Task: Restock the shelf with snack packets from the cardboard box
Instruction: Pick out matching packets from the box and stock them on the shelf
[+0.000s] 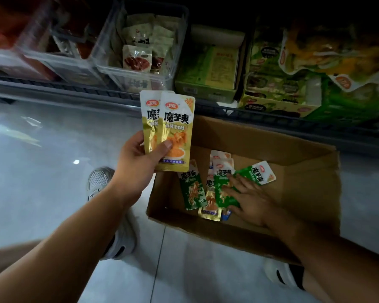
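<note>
I record a pale grey tiled floor (42, 171) across most of the frame, glossy, with light reflections. Along the top runs a dark metal shelf (74, 90), dim and partly blurred. On it, from the left, stand clear plastic bins (103, 51), and the nearest one holds pale snack pouches (137, 60) set upright. To their right sit green and yellow printed cartons (206, 68).

A brown cardboard box (311, 193) stands open on the floor just below the shelf edge. The stock to be shelved is split between this box and the left hand. A white shoe (99, 180) stands on the floor left of the box, and a second one is near its right corner.

The left hand (138, 158) is raised over the box's far left corner. Its thumb lies across the front and its fingers behind, gripping two yellow foil snack packets (177, 127). These are held upright and overlapped, one half covering the other.

The right hand (249, 200) is inside the box, palm down, fingers straight and spread. It rests flat on a green snack packet (222, 186) and grips nothing.

More loose packets lie flat on the box bottom, overlapping. One green packet (193, 191) lies left of the hand and another (258, 173) beyond the fingertips. A yellow packet (210, 206) is partly buried between them. Further packets beneath them are too covered to identify.
</note>
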